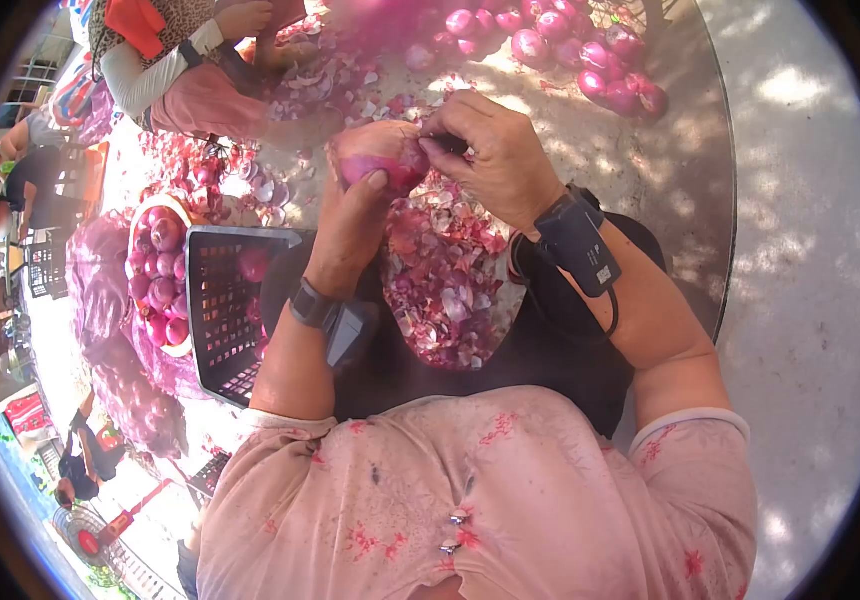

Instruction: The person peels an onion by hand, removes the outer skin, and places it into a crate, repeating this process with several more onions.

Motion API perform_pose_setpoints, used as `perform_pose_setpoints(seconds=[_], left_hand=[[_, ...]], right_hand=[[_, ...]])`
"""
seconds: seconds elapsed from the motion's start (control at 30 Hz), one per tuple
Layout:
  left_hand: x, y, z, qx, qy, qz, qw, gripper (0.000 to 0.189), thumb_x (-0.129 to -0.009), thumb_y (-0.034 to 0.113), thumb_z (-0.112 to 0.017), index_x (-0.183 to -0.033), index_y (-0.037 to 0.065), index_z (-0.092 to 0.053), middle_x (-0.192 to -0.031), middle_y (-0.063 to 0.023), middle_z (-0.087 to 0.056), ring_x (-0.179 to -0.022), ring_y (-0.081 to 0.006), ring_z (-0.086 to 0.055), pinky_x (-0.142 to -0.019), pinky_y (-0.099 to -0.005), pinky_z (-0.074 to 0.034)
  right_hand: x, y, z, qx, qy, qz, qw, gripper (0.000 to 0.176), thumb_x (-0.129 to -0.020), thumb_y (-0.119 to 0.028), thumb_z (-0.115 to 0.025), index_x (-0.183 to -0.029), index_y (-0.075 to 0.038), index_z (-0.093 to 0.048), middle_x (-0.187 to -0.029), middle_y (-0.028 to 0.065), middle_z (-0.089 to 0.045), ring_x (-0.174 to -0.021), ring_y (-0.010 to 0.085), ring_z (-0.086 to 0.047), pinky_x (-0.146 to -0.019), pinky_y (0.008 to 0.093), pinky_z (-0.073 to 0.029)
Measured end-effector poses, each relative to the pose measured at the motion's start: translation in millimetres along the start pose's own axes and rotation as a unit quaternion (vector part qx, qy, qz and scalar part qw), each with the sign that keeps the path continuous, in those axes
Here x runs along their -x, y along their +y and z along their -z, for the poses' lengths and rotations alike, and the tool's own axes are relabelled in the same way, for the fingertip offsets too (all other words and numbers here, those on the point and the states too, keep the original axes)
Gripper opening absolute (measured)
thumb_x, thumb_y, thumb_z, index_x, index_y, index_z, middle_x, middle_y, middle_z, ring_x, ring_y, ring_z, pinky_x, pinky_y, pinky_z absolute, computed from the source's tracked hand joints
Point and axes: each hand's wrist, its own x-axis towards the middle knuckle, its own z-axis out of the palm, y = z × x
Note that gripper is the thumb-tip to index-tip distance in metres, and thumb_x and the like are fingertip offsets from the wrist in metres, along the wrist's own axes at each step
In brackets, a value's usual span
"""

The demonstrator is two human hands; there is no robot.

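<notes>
A large red onion (386, 160) with some papery brown skin on top is held up in front of me. My left hand (350, 215) is wrapped round it from below, the thumb lying on its purple side. At the onion's right edge, my right hand (490, 150) has thumb and index finger pinched together; whatever is between the fingertips is too small to make out. Below both hands lies a heap of loose red onion skins (450, 290) between my legs. Both wrists carry strapped dark devices.
Left of me stand a black plastic crate (235, 235) and a round basket of red onions (162, 262), with net sacks (100, 290) beside them. Peeled onions (590, 50) lie on the ground ahead. A co-worker (185, 70) sits at the upper left near scattered skins.
</notes>
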Motion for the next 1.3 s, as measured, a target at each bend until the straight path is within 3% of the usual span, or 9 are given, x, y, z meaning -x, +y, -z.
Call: perform_pose_setpoints(seconds=[0.07,0.13,0.27,0.37,0.43,0.63,0.83,0.9,1.3], left_hand=[[-1,0,2,-0.048,-0.016,-0.015,0.999,0.066,-0.082,0.028,-0.069,-0.133,-0.001,-0.039,-0.126,-0.0115,-0.051,-0.119,-0.022,-0.05,-0.102,-0.036,-0.039],[-1,5,-5,-0.053,-0.018,-0.003,0.998,0.066,-0.081,0.029,-0.069,-0.132,-0.001,-0.04,-0.125,-0.0112,-0.052,-0.118,-0.0216,-0.05,-0.101,-0.0356,-0.039],[-1,1,3,-0.053,-0.033,0.017,0.998,0.069,-0.079,0.033,-0.071,-0.131,-0.001,-0.041,-0.121,-0.0105,-0.053,-0.115,-0.0207,-0.052,-0.1,-0.0349,-0.04],[-3,2,1,-0.048,-0.058,0.023,0.997,0.069,-0.079,0.035,-0.071,-0.13,0.0,-0.041,-0.121,-0.0107,-0.054,-0.113,-0.0208,-0.053,-0.099,-0.0346,-0.041],[2,1,-8,-0.036,-0.016,0.018,0.999,0.068,-0.079,0.035,-0.071,-0.13,0.0,-0.042,-0.12,-0.0108,-0.054,-0.112,-0.021,-0.054,-0.098,-0.0346,-0.042],[4,3,-13,0.004,0.04,0.015,0.999,0.064,-0.079,0.038,-0.07,-0.124,0.0,-0.043,-0.118,-0.0142,-0.055,-0.109,-0.0228,-0.055,-0.096,-0.0376,-0.044],[2,4,-9,-0.003,0.026,0.024,0.999,0.069,-0.078,0.032,-0.074,-0.131,0.005,-0.04,-0.124,-0.0104,-0.052,-0.116,-0.0224,-0.052,-0.099,-0.0368,-0.043],[2,3,-8,-0.013,0.026,0.019,0.999,0.069,-0.077,0.03,-0.075,-0.131,0.005,-0.04,-0.124,-0.0103,-0.051,-0.117,-0.0227,-0.051,-0.1,-0.0369,-0.043],[3,6,-18,-0.028,0.036,0.013,0.999,0.062,-0.074,0.031,-0.077,-0.121,0.001,-0.048,-0.109,-0.0069,-0.057,-0.102,-0.0169,-0.056,-0.091,-0.0314,-0.045]], right_hand=[[0,-1,-4,-0.012,-0.001,-0.008,1.0,0.012,-0.077,-0.002,-0.07,-0.086,0.0,-0.061,-0.084,0.0105,-0.06,-0.071,0.0215,-0.063,-0.066,0.0303,-0.053],[-1,0,-8,-0.031,0.026,-0.01,0.999,0.015,-0.073,-0.008,-0.068,-0.08,-0.001,-0.057,-0.079,0.0122,-0.058,-0.073,0.0314,-0.061,-0.065,0.0388,-0.05],[-3,3,-8,-0.065,0.014,-0.054,0.996,0.016,-0.07,-0.007,-0.067,-0.079,0.0,-0.057,-0.075,0.0133,-0.06,-0.07,0.0304,-0.062,-0.064,0.0364,-0.05],[-3,8,-3,-0.157,-0.024,-0.143,0.977,0.015,-0.071,-0.007,-0.066,-0.081,0.002,-0.059,-0.076,0.0142,-0.062,-0.07,0.026,-0.064,-0.065,0.0329,-0.05],[-3,15,-3,-0.163,-0.003,-0.197,0.967,0.014,-0.08,-0.001,-0.059,-0.093,0.002,-0.059,-0.08,0.0043,-0.061,-0.073,0.0099,-0.058,-0.067,0.0265,-0.05],[-4,29,7,-0.13,0.026,-0.183,0.974,0.014,-0.086,-0.005,-0.058,-0.099,0.0,-0.061,-0.087,0.0034,-0.064,-0.082,0.008,-0.059,-0.072,0.0249,-0.049],[-5,12,9,-0.239,-0.071,-0.195,0.949,0.024,-0.081,-0.012,-0.07,-0.1,0.0,-0.063,-0.086,0.0083,-0.066,-0.077,0.0141,-0.063,-0.072,0.028,-0.051],[-4,12,6,-0.193,-0.073,-0.115,0.972,0.031,-0.083,-0.015,-0.071,-0.107,0.001,-0.062,-0.09,0.0017,-0.063,-0.082,0.0073,-0.059,-0.073,0.0244,-0.05],[0,13,0,-0.235,-0.109,-0.166,0.951,0.026,-0.081,-0.005,-0.066,-0.105,0.003,-0.06,-0.09,0.0043,-0.062,-0.083,0.0093,-0.059,-0.074,0.025,-0.052]])
